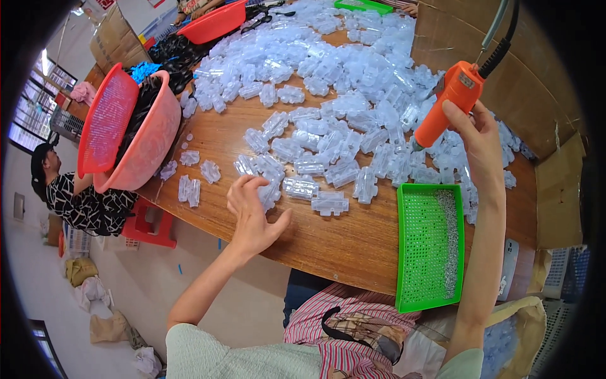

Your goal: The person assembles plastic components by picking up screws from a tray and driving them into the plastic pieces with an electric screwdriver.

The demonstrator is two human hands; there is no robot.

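Observation:
My right hand [475,129] is wrapped round an orange electric screwdriver [445,104], raised over the right side of the table with its tip pointing down to the left. My left hand [249,211] is at the near edge of a spread of clear plastic parts, fingers curved and thumb held apart. Its fingertips are beside or touching one clear plastic part [270,189]; I cannot tell which. Two more clear parts, one here [300,187] and another [329,203], lie just right of that hand. A green perforated tray [416,252] holds small silvery screws [450,246] along its right side.
A large heap of clear parts [303,60] covers the far table. Pink and red baskets [148,142] with black items stand at the left edge. Cardboard [499,69] walls the right side, and a phone [509,262] lies near my right forearm. A seated person [82,196] is at left.

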